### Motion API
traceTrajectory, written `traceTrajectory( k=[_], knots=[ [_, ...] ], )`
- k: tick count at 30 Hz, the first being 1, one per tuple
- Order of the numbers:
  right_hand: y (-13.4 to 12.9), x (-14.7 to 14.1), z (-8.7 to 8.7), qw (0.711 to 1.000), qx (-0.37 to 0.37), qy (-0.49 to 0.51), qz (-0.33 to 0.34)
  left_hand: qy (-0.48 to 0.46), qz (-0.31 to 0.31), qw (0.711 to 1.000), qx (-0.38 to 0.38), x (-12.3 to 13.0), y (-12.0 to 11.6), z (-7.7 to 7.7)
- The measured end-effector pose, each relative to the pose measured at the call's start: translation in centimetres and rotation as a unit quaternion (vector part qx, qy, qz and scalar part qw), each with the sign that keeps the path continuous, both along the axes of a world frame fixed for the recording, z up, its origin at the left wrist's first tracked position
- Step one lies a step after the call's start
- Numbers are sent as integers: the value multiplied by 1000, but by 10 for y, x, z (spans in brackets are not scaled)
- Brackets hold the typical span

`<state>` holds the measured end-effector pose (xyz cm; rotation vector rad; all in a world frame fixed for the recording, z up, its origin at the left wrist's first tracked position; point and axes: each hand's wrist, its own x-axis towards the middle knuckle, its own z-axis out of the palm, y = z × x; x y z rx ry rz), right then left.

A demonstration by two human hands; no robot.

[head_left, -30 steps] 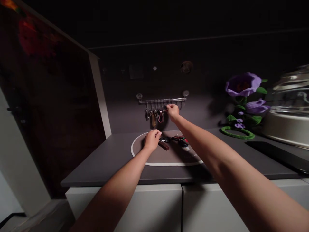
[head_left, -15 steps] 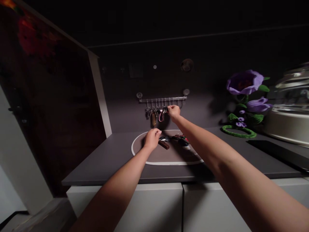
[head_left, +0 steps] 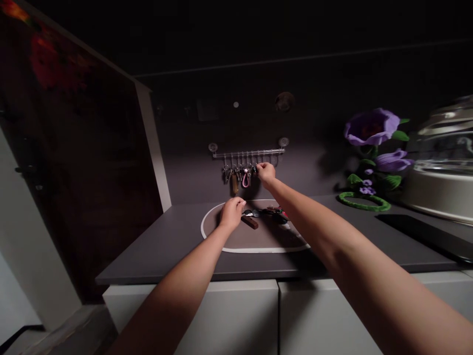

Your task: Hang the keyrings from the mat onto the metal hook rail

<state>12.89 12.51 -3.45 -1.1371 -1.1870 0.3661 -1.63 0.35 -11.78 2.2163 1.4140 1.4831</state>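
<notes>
Key rings [head_left: 239, 172] hang in a row from the hooks of a clear rail [head_left: 249, 153] on the dark wall, above an oval mat [head_left: 254, 241] on the table [head_left: 148, 251]. Among them dangle a brown tag [head_left: 235, 183] and a pink loop [head_left: 246, 179]. Each set looks light; the metal is likely stiff and smooth, prone to swing and tangle with its neighbour, while the pink loop seems softer. None appears fragile. The best hold is probably a pinch on the ring itself, close under the hook, leaving the keys free below.

At the right end of the row, the right hand [head_left: 266, 172] has its fingers pinched together; whether anything is between them is hidden. The left hand [head_left: 232, 212], fingers loosely curled, is over the mat beside a dark brown bar [head_left: 250, 222]; its grip, if any, is unclear.

Compared with a second earlier, the right hand sits slightly lower and farther right, exposing a small hanging piece [head_left: 254, 169] just beside its fingertips. The left hand and the brown bar look almost unchanged.
</notes>
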Motion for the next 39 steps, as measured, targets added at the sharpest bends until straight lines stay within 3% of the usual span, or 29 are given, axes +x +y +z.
traceTrajectory(
  k=[9,16,22,26,30,34,39],
  knots=[
    [-17,10,0,998,-39,-32,22,-3,-6,1000,5,-1,1,1],
    [-52,12,2,995,-40,6,92,4,-18,1000,10,-3,0,3],
    [-88,10,-16,988,-17,-30,153,-9,-45,998,-30,-4,-2,4],
    [-108,10,-40,983,-16,-94,155,-9,-62,996,-57,-7,-3,3],
    [-128,17,-58,969,-4,-211,126,15,-127,988,-91,-14,-9,5],
    [-139,25,-64,934,5,-339,111,53,-196,970,-133,-21,-14,8],
    [-136,29,-66,911,19,-400,102,118,-221,963,-97,-29,-12,9]
  ],
)
